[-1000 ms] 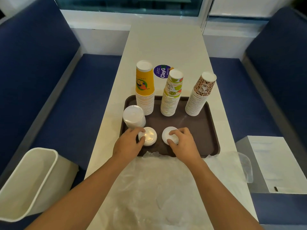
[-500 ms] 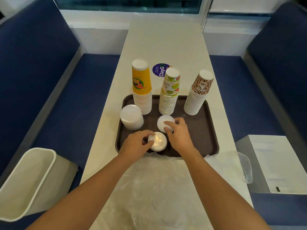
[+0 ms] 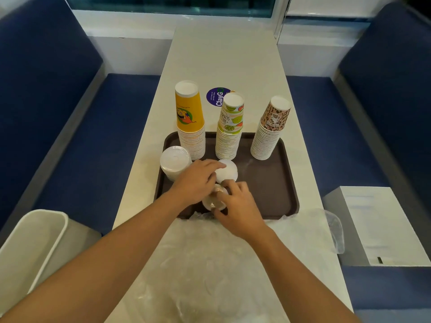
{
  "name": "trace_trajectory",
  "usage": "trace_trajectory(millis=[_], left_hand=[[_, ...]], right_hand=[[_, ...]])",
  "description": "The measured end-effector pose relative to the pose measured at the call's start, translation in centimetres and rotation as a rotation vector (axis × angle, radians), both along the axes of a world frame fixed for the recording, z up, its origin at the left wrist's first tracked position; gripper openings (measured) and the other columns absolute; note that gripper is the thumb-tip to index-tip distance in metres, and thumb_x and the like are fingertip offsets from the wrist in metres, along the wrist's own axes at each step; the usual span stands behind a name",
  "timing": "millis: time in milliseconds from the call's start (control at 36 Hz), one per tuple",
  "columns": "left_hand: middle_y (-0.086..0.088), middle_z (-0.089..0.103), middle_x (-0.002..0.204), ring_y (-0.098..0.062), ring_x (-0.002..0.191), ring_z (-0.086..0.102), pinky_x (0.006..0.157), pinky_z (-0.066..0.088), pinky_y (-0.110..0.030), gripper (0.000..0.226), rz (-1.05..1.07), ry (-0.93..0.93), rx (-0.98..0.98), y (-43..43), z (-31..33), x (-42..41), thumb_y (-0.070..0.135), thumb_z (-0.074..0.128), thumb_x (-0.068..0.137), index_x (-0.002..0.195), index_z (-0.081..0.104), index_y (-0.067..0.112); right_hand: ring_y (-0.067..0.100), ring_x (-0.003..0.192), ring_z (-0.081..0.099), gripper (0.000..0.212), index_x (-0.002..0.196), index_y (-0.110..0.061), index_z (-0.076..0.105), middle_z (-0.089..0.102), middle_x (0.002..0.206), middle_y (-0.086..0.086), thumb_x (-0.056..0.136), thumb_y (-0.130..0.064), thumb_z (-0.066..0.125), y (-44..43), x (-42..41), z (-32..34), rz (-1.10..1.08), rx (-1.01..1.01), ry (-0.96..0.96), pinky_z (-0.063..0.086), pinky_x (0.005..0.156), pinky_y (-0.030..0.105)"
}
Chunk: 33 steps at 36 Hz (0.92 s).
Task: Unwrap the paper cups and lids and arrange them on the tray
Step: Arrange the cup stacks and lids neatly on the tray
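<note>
fingers of left hand (image 3: 195,179) curl over white lids (image 3: 228,174) — right hand (image 3: 239,207) grips clear lids (image 3: 212,201) on tray (image 3: 268,187).

You've got a matt brown plastic tray (image 3: 268,183), faintly scuffed. On the yellow cup stack (image 3: 190,117) that's printed paper with a slight sheen. Your tall lid stack (image 3: 175,159) is frosted, translucent plastic. Nearest you, clear wrapping film (image 3: 210,264) lies crinkled and glossy on the smooth white table (image 3: 224,57).
</note>
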<state>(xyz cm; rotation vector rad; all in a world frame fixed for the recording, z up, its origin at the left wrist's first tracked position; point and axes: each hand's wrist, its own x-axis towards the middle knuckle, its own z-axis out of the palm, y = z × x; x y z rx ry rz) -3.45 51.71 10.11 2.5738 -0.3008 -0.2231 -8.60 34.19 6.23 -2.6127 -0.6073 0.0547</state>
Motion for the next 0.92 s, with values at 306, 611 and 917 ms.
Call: trace_trajectory(millis=[306, 611, 917], left_hand=[[0.009, 0.043, 0.162, -0.019, 0.139, 0.041, 0.118, 0.035, -0.039, 0.044, -0.201, 0.058, 0.273, -1.1, -0.3, 1.7, 0.029, 0.041, 0.11, 0.153, 0.049, 0.036], [0.009, 0.039, 0.164, -0.021, 0.145, 0.042, 0.123, 0.032, -0.04, 0.045, -0.137, 0.152, 0.145, -1.1, -1.0, 1.6, 0.022, 0.045, 0.109, 0.151, 0.053, 0.034], [0.011, 0.039, 0.164, -0.02, 0.144, 0.045, 0.119, 0.037, -0.039, 0.043, -0.107, 0.13, 0.142, -1.5, -1.4, 0.8, 0.028, 0.047, 0.109, 0.151, 0.052, 0.037]], right_hand=[[0.019, 0.114, 0.05, 0.042, 0.126, -0.029, 0.066, 0.048, 0.138, -0.005, 0.087, -0.03, 0.081, -2.0, -1.2, -0.9, -0.076, 0.14, 0.091, 0.056, 0.092, 0.033], [0.02, 0.116, 0.052, 0.044, 0.126, -0.021, 0.066, 0.043, 0.137, -0.003, 0.085, -0.023, 0.081, -6.6, -0.8, -0.9, -0.275, 0.118, 0.129, 0.055, 0.096, 0.027], [0.019, 0.124, 0.051, 0.043, 0.129, -0.023, 0.064, 0.041, 0.143, -0.004, 0.089, -0.028, 0.08, -8.9, 1.5, -0.6, -0.492, 0.118, 0.156, 0.048, 0.097, 0.025]])
